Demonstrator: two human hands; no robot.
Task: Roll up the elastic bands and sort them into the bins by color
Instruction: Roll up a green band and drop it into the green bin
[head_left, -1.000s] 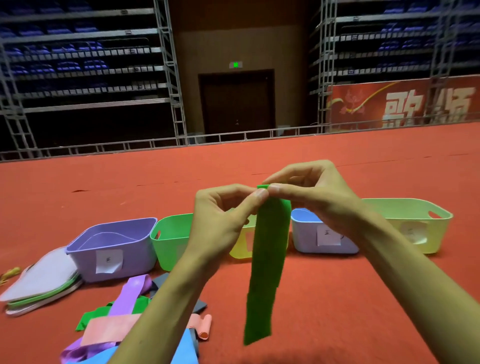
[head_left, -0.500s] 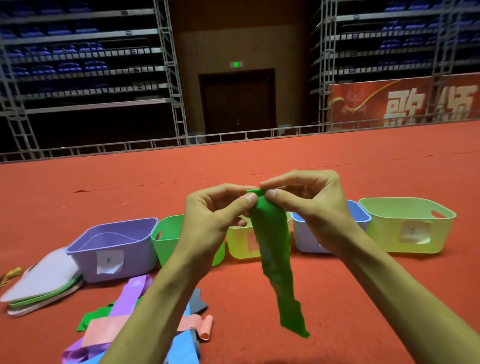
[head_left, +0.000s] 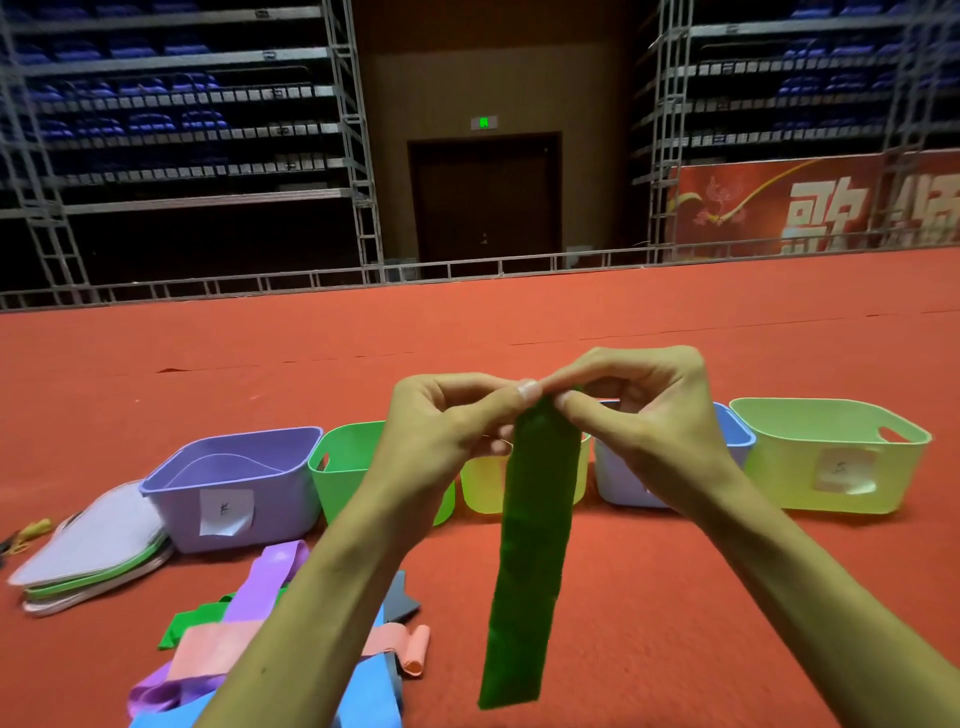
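**Green band pinched at its top**

Your left hand (head_left: 441, 431) and right hand (head_left: 644, 421) pinch the top edge of the green band (head_left: 535, 545), which hangs flat below them. Your fingertips hide any roll. The green bin (head_left: 345, 467) sits behind your left hand.

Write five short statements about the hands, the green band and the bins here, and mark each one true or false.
1. The left hand and the right hand both pinch the top end of the green band. True.
2. The green band is rolled into a tight coil. False: it hangs down flat, almost all of it unrolled.
3. The purple bin stands at the left end of the row, with the green bin next to it. True.
4. The green bin ends the row on the right. False: the pale yellow-green bin stands there.
5. Loose bands lie on the red floor in front of the purple bin. True.
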